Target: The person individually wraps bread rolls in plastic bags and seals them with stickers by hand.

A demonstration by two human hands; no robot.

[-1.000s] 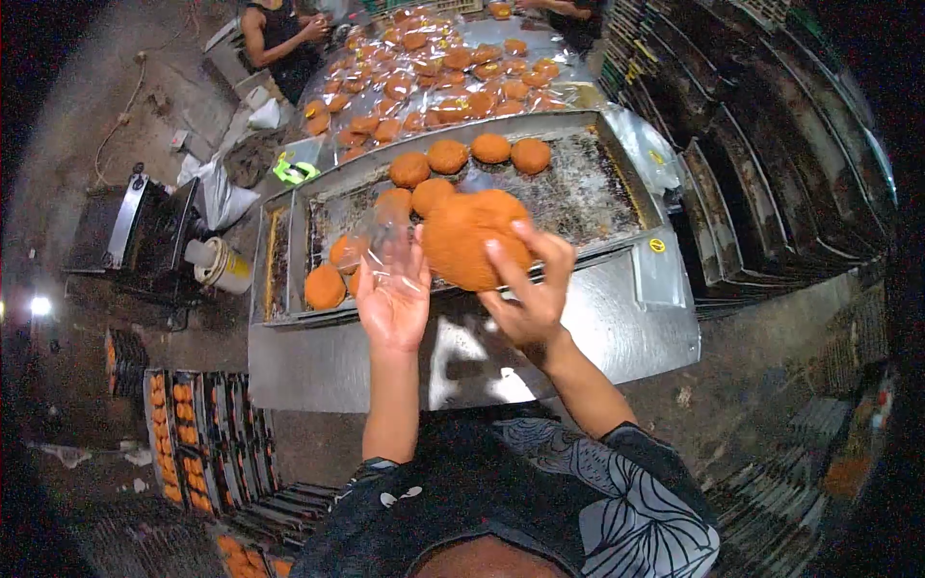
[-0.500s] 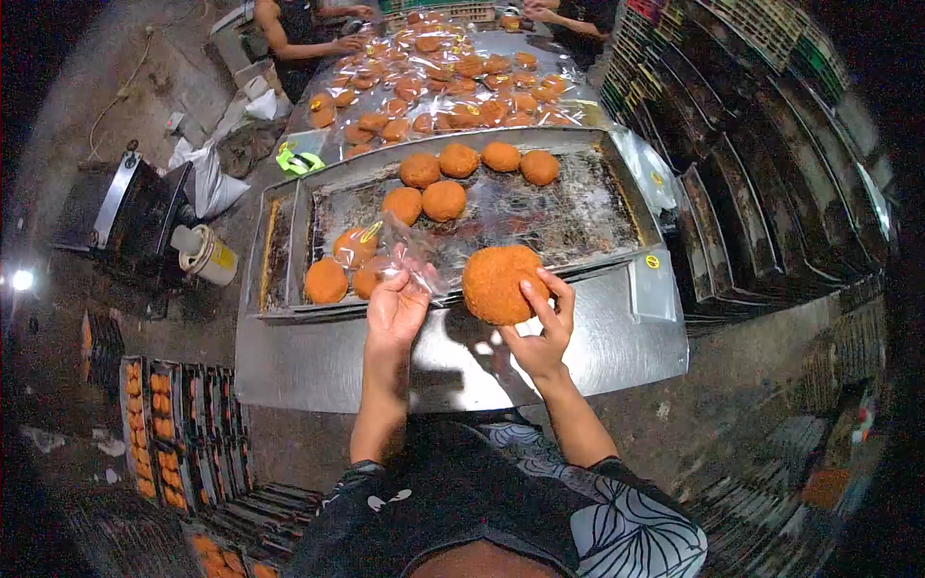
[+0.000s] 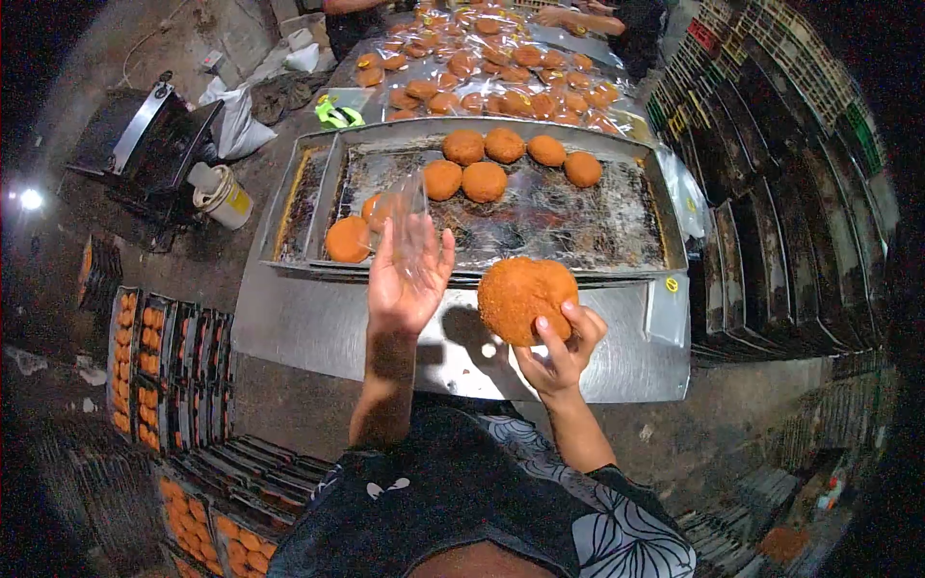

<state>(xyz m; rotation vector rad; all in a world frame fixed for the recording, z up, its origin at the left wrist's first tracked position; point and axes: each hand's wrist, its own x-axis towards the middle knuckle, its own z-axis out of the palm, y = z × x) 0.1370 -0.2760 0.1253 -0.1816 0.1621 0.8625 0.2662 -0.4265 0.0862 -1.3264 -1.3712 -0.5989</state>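
Note:
My left hand (image 3: 409, 289), palm up with its fingers spread upward, holds a clear plastic bag (image 3: 412, 217) that stands up over the tray's near edge. How the fingers grip the film is hard to make out. To its right, my right hand (image 3: 567, 349) grips orange-brown crumbed buns (image 3: 520, 301), which look like two pressed together, above the metal table (image 3: 318, 313). Behind both hands lies a worn metal tray (image 3: 568, 231) with several loose buns. One bun (image 3: 348, 239) sits at its near left corner, and another is partly hidden behind the bag.
Bagged buns (image 3: 491, 72) cover the table's far part, where other people's arms (image 3: 578, 19) reach in. A stack of clear bags (image 3: 667, 313) lies at the right. A green-and-white object (image 3: 338, 113) is near the tray's far left corner. Dark trays (image 3: 761, 260) stand on the right.
My view has shifted, so the table sits differently in frame. The left hand's fingers have spread and the bag now stands more upright. The buns in my right hand have turned and come nearer.

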